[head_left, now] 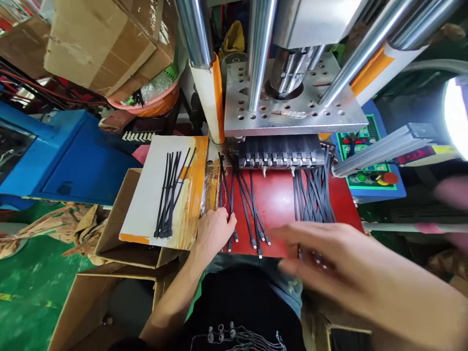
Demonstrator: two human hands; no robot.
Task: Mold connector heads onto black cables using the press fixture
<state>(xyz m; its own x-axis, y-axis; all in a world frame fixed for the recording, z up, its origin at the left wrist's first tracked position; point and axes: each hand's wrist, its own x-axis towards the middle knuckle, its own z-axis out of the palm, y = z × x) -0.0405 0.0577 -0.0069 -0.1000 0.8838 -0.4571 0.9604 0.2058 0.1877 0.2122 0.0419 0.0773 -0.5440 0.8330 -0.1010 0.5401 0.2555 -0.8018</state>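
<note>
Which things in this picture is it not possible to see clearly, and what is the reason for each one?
All in the head view:
Right hand: blurred, so whether it touches anything is unclear.
Left hand: its own curled fingers hide its grip.
Black cables at the right: lower ends partly hidden by the right hand.
Control panel: labels too small to read.
Large cardboard box: cut off by the top edge.

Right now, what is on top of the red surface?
Loose black cables lie on its left part, near the left hand; a denser cable bunch lies on its right. The right hand covers part of the red surface; whatever is behind it cannot be seen.
</note>
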